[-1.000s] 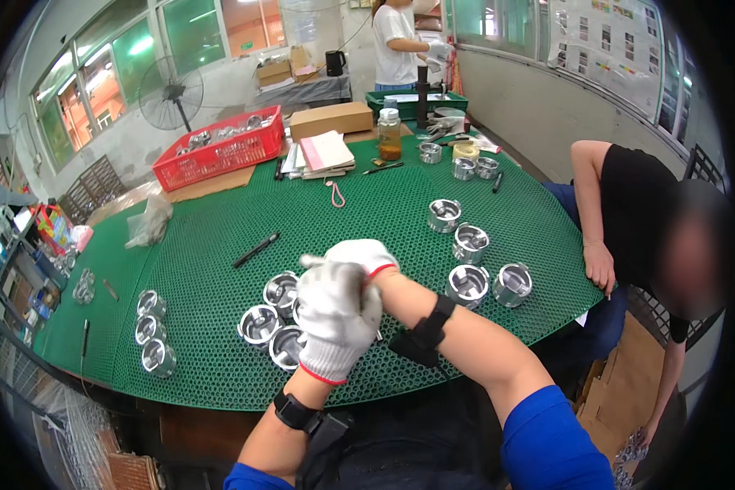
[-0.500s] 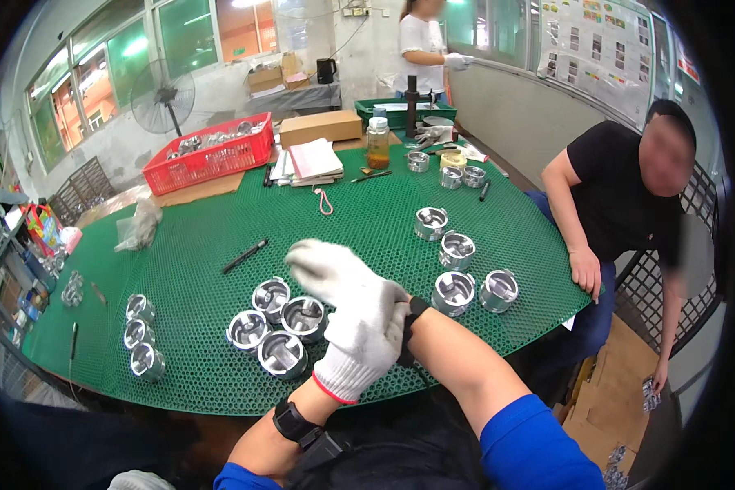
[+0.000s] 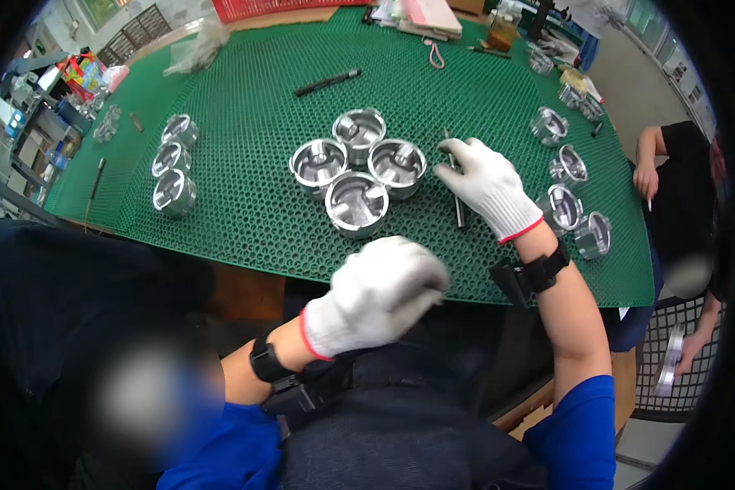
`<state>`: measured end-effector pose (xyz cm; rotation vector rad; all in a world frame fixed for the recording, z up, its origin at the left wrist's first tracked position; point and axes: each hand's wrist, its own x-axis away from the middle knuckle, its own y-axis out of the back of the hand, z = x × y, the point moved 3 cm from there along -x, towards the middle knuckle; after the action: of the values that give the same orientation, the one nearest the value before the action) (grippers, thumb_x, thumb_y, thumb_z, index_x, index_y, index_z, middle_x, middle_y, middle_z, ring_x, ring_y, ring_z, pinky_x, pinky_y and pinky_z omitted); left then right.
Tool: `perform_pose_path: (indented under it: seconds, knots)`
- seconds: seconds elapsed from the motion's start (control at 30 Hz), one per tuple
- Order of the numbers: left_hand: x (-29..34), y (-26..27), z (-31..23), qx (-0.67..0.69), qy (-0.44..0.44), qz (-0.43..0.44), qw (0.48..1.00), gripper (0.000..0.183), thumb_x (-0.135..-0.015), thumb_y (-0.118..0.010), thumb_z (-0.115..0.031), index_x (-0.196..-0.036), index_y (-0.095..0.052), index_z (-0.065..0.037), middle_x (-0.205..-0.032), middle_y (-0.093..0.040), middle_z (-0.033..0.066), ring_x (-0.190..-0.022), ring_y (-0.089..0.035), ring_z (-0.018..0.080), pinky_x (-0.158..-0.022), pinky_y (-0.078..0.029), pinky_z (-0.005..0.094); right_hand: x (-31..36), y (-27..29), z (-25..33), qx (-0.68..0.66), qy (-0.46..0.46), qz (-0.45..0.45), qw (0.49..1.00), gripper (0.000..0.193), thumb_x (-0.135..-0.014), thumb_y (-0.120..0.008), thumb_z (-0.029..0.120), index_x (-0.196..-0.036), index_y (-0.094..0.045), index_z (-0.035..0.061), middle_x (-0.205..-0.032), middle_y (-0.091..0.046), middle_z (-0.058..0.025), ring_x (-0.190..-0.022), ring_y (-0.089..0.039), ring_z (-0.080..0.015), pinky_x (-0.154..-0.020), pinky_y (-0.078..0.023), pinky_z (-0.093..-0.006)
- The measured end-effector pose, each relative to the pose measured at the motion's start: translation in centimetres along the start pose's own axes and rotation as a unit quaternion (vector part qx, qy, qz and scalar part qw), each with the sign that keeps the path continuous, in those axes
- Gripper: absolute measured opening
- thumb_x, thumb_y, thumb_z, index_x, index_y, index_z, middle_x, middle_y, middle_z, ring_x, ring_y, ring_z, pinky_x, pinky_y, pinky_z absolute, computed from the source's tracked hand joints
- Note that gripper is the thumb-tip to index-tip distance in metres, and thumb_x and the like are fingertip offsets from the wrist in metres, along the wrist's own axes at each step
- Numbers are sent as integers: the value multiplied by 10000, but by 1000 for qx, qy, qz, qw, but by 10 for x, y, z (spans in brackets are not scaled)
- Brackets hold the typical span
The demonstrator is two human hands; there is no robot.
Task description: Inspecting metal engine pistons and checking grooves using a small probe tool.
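Fingers [image 3: 456, 148] of the gloved right hand [image 3: 492, 188] bent at a slim metal rod [image 3: 459, 214]; cannot tell whether they grip it. Gloved left hand [image 3: 380, 286] blurred at the near edge of the bench [image 3: 249, 139], fingers curled inward; cannot tell whether closed on anything. Cluster of four metal pistons [image 3: 357, 206] just left of the rod. Row of three pistons [image 3: 174, 193] toward the bench's left edge; black pen [image 3: 328, 82] toward the far edge.
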<state>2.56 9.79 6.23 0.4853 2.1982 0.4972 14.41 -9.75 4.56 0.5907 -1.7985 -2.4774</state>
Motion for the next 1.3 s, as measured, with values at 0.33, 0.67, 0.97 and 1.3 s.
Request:
perform_pose_path:
  seconds: [0.33, 0.67, 0.97, 1.3]
  knots:
    - [94, 41, 57, -111, 222, -130, 960, 326, -847, -656, 29, -1167, -596, 45, -1152, -616, 168, -939, -637, 214, -857, -533, 325, 5, -29, -20, 72, -105, 36, 991, 389, -926, -612, 290, -1264, -615, 97, -1042, -689, -245, -931, -689, -433, -852, -560, -514]
    - [51, 30, 64, -184, 191, -32, 964, 376, -651, -896, -214, -959, -714, -96, -1071, -651, 161, -980, -633, 339, -840, -523, 427, 85, 35, 15, -483, -252, 220, 809, 555, -1000, -518, 247, -1513, -449, 48, -846, -606, 4, -584, -499, -31, -492, -393, -167]
    - [59, 31, 51, -139, 172, 48, 974, 361, -624, -876, -207, -944, -735, -115, -1106, -670, 141, -1032, -645, 340, -897, -519, 431, 109, 47, 28, -128, 50, 174, 975, 359, -934, -668, 136, -1288, -691, 194, -760, -656, -86, -643, -650, -229, -598, -523, -339]
    - [65, 25, 49, -162, 165, 17, 973, 369, -606, -887, -259, -903, -718, -120, -1019, -646, 111, -958, -639, 337, -827, -524, 442, 81, 32, 41, -71, 71, 158, 982, 262, -941, -649, 185, -1197, -700, 205, -801, -698, -82, -719, -701, -266, -647, -573, -375]
